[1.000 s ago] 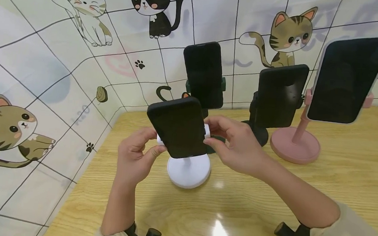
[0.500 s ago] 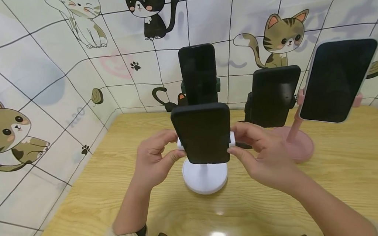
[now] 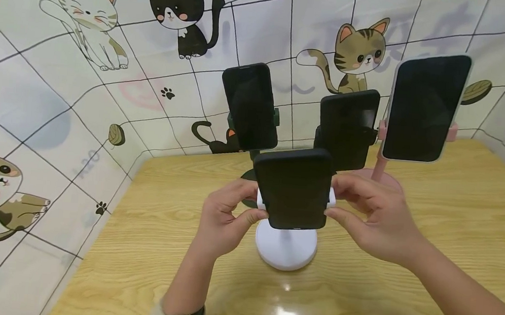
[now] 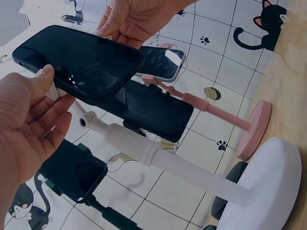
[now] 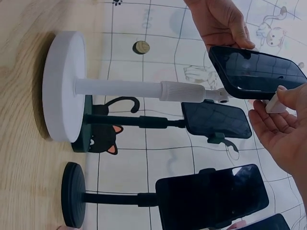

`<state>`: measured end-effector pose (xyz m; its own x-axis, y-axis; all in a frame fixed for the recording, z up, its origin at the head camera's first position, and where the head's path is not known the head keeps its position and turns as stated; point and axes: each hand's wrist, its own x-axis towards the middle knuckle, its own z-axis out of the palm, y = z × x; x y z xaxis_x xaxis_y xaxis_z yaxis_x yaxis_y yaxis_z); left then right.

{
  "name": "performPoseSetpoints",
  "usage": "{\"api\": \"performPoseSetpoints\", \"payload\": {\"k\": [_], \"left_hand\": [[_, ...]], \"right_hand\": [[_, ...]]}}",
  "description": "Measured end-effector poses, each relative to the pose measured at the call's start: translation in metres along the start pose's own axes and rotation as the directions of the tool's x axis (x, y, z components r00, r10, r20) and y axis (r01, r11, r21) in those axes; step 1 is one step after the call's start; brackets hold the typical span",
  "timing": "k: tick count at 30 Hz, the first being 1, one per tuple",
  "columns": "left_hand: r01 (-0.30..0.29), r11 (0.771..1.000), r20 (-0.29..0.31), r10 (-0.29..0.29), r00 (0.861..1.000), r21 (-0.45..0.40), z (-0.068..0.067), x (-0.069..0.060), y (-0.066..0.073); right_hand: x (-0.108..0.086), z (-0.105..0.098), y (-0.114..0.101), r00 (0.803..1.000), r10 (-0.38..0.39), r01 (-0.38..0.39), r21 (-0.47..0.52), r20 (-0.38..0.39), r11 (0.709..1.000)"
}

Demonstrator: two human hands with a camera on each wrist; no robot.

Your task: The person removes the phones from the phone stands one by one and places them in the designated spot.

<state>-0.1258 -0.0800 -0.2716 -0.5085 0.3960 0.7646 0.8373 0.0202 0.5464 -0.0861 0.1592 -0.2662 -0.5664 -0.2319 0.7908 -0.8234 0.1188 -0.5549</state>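
A black phone (image 3: 294, 190) sits clamped in a white phone stand (image 4: 192, 175), tilted with its screen towards me. The stand's round white base (image 3: 285, 251) is at the wooden tabletop; I cannot tell whether it bears fully on it. My left hand (image 3: 227, 220) pinches the white clamp arm at the phone's left edge between thumb and fingers. At the opposite edge my right hand (image 3: 376, 221) pinches the other white clamp arm (image 3: 332, 197). Both thumbs face me, and the fingertips are partly hidden behind the holder.
Behind stand a phone in a green holder (image 3: 252, 105), one in a black holder (image 3: 348, 128) and a white-edged phone (image 3: 425, 107) on a pink stand (image 3: 379, 170). A wall with cat drawings (image 3: 262, 39) closes off the back of the wooden table (image 3: 179, 186).
Both hands have moved right with the white stand and its phone, from in front of the green stand towards the gap before the black one. The head view has turned somewhat right.
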Motion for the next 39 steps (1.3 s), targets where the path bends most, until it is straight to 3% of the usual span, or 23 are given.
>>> {"api": "performPoseSetpoints", "payload": {"k": [6,17,27,39], "left_hand": [[-0.010,1.000,0.021,0.010,1.000,-0.023,0.006,0.001,0.000],[-0.009,1.000,0.056,0.010,0.998,-0.016,0.011,-0.002,-0.001],[0.006,0.997,0.055,-0.002,0.998,-0.072,0.015,0.000,0.000],[0.022,0.992,0.038,-0.017,0.999,-0.124,0.017,-0.002,-0.001]], "right_hand": [[-0.004,-0.006,0.000,1.000,0.014,-0.015,-0.066,-0.010,0.998],[-0.013,-0.010,0.003,0.999,0.030,-0.031,-0.089,-0.017,0.996],[-0.018,-0.014,0.005,0.999,0.052,-0.052,0.062,0.008,0.997],[-0.018,-0.015,0.008,0.997,0.071,-0.077,0.194,0.035,0.978]]}}
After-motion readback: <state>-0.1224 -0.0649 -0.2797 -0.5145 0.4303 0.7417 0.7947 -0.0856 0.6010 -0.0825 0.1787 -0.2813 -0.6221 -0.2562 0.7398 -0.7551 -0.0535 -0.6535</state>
